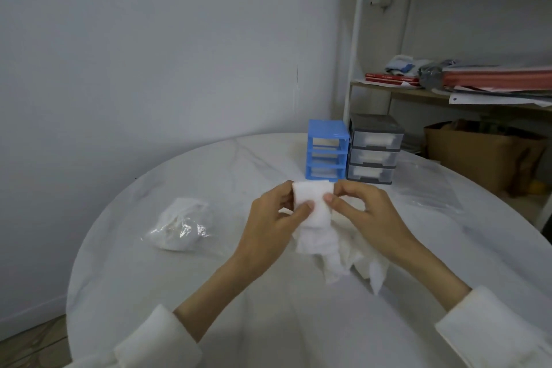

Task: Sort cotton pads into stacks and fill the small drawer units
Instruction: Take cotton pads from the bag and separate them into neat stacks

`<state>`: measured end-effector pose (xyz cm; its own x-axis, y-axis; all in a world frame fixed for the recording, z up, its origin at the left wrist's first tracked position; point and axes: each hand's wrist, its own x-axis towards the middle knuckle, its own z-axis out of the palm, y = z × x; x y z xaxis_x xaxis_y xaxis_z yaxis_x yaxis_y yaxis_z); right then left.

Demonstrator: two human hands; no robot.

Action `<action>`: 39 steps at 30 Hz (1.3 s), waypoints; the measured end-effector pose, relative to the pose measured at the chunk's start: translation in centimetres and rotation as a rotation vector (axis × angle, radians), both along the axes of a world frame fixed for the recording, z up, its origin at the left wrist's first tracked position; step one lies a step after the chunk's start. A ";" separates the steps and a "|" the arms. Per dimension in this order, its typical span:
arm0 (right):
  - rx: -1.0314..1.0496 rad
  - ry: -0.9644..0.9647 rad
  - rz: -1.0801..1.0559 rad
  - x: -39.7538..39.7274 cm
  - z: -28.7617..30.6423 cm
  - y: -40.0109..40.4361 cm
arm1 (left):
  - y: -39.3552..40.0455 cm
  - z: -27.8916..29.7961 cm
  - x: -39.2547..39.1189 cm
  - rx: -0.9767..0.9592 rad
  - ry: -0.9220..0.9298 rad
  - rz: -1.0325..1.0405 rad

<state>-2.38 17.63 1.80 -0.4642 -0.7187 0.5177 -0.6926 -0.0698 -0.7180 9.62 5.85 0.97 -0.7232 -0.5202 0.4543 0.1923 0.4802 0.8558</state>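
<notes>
A stack of white cotton pads is held up above the round white table. My left hand grips its left side, thumb on the front. My right hand pinches its right side. Beneath the hands lies a loose heap of cotton pads. Behind them stand a blue drawer unit and, touching its right side, a grey drawer unit with clear drawers that show white pads inside.
A crumpled clear bag with white pads lies at the left of the table. A flat clear plastic bag lies at the right. Past the table stand a shelf unit with books and papers and a brown cardboard box.
</notes>
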 end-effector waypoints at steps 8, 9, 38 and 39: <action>0.223 0.355 -0.045 -1.4 -0.3 0.1 | -1.6 -0.1 -1.6 0.188 0.137 0.106; 0.277 0.497 -0.086 -1.5 -0.6 0.1 | -1.6 -0.3 -1.6 0.185 0.144 0.112; -0.134 -0.296 0.196 -0.7 0.1 0.7 | -0.1 -1.9 -0.9 -0.023 0.147 0.167; -0.134 -0.286 0.169 -0.7 0.1 0.6 | 0.0 -2.0 -0.9 -0.005 0.142 0.145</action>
